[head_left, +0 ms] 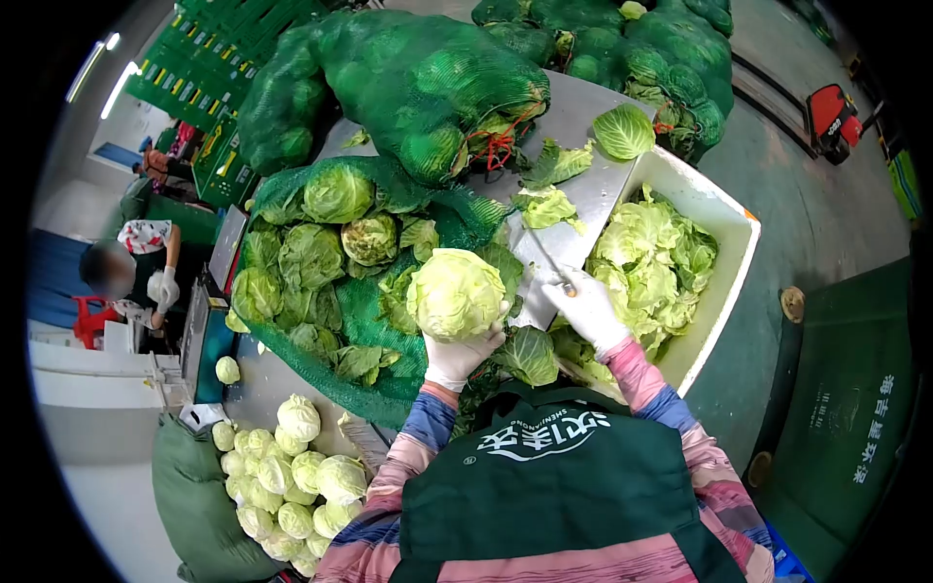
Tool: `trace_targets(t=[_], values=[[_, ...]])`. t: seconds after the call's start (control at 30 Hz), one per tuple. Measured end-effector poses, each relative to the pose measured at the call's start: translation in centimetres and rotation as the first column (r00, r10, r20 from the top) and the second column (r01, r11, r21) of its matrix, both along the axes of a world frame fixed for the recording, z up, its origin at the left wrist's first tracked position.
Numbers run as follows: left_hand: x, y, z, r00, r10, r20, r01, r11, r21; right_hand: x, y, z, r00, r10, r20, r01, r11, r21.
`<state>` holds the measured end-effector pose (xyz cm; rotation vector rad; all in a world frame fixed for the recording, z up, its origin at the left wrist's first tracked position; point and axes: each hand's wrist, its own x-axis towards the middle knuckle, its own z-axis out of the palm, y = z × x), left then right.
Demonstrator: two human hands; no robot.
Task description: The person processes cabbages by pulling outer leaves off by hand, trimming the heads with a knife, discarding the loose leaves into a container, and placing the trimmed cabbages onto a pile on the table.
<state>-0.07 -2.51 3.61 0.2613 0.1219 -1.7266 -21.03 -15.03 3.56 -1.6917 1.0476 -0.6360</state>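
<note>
A pale green cabbage (455, 294) rests on the palm of my gloved left hand (459, 358), whose fingers curl around its underside. My gloved right hand (589, 309) is closed on the handle of a knife (544, 253); its thin blade points up and to the left, apart from the cabbage. Just below and between my hands lies a greener cabbage (530, 356). An opened green mesh sack (374, 374) holds several cabbages with dark outer leaves to the left of my hands. Loose leaves (549, 206) lie on the metal table (583, 102) beyond the knife.
A white box (714, 335) of trimmed leaves stands to my right. Several peeled cabbages (292, 476) are piled at lower left. Full mesh sacks (418, 78) stand ahead. One cabbage (623, 132) sits by the table edge. A person (146, 262) works at left; a pallet jack (831, 121) is far right.
</note>
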Motion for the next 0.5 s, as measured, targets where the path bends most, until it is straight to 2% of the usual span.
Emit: trace_targets(t=[0.07, 0.1, 0.13, 0.17, 0.2, 0.23, 0.27, 0.3, 0.33, 0.37, 0.4, 0.43, 0.47, 0.5], values=[[0.3, 0.4, -0.4, 1.000, -0.008, 0.005, 0.008, 1.000, -0.001, 1.6, 0.6, 1.4, 0.984, 0.074, 0.164, -0.072, 0.997, -0.016], [0.3, 0.6, -0.4, 1.000, -0.003, 0.001, 0.003, 1.000, 0.000, 2.1, 1.0, 3.4, 0.929, 0.021, 0.369, -0.134, 0.949, 0.285], [0.3, 0.7, -0.4, 0.996, 0.044, 0.075, -0.052, 0.994, 0.099, 2.8, 1.1, 3.5, 0.930, 0.024, 0.366, -0.137, 0.948, 0.286], [0.2, 0.7, -0.4, 0.985, 0.081, 0.153, -0.110, 0.975, 0.192, 3.4, 0.8, 3.4, 0.928, 0.038, 0.371, -0.184, 0.913, 0.365], [0.2, 1.0, -0.3, 0.985, 0.082, 0.150, -0.111, 0.975, 0.191, 3.9, 0.6, 3.6, 0.924, 0.051, 0.378, -0.228, 0.869, 0.440], [0.2, 1.4, -0.1, 0.979, 0.065, 0.193, -0.106, 0.972, 0.210, 3.8, 0.4, 5.5, 0.953, 0.110, 0.282, -0.241, 0.840, 0.486], [0.2, 1.7, 0.2, 0.971, 0.047, 0.235, -0.103, 0.968, 0.229, 3.9, 0.3, 5.0, 0.954, 0.112, 0.279, -0.240, 0.841, 0.485], [0.1, 1.7, 0.7, 0.961, 0.024, 0.275, -0.066, 0.987, 0.144, 4.3, 0.3, 4.1, 0.944, 0.115, 0.310, -0.276, 0.789, 0.549], [0.3, 1.7, 0.7, 0.962, 0.028, 0.271, -0.069, 0.987, 0.144, 4.5, 0.4, 3.5, 0.933, 0.116, 0.340, -0.312, 0.731, 0.607], [0.5, 1.6, 0.6, 0.963, 0.034, 0.267, -0.070, 0.989, 0.129, 4.5, 0.6, 3.1, 0.920, 0.036, 0.390, -0.276, 0.767, 0.579], [0.6, 1.6, 0.5, 0.964, 0.043, 0.264, -0.075, 0.991, 0.111, 4.0, 0.8, 4.3, 0.922, 0.046, 0.385, -0.280, 0.766, 0.578], [1.0, 1.7, 0.0, 0.936, 0.016, 0.350, -0.067, 0.989, 0.133, 2.9, 1.0, 6.6, 0.857, -0.005, 0.515, -0.380, 0.669, 0.638], [1.2, 1.8, 0.0, 0.937, 0.027, 0.347, -0.078, 0.988, 0.132, 1.9, 0.9, 8.7, 0.778, -0.077, 0.624, -0.483, 0.561, 0.672], [1.3, 1.9, 0.1, 0.923, -0.006, 0.384, -0.053, 0.988, 0.144, 0.7, 0.6, 10.1, 0.758, -0.103, 0.643, -0.459, 0.616, 0.640]])
